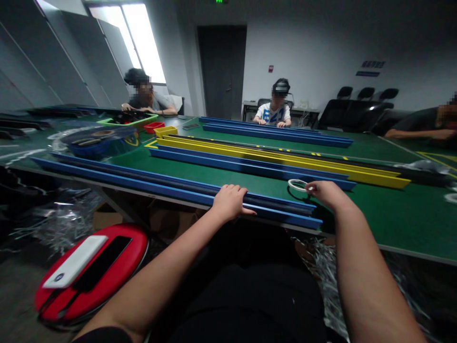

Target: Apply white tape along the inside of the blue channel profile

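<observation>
Near the front edge of the table lies a long blue channel (178, 193) with a dark strip running inside it. My left hand (230, 202) is on this channel, fingers over its near wall and thumb pointing right along the side. To the right, my right hand (328, 195) pinches a thin white ring (297, 184), possibly a narrow tape roll, just beyond the channel's right end. Its fingertips are partly hidden. Behind lie another blue channel (228, 163) and a long yellow channel (285, 161), roughly parallel.
On the green table (389, 219), a blue round container (103, 140), red bin (154, 127) and yellow bin (166, 131) stand left. More blue channels (278, 136) lie farther back. A red stool (124, 238) holds a white power bank (76, 262) and phone (103, 263). Several people sit around.
</observation>
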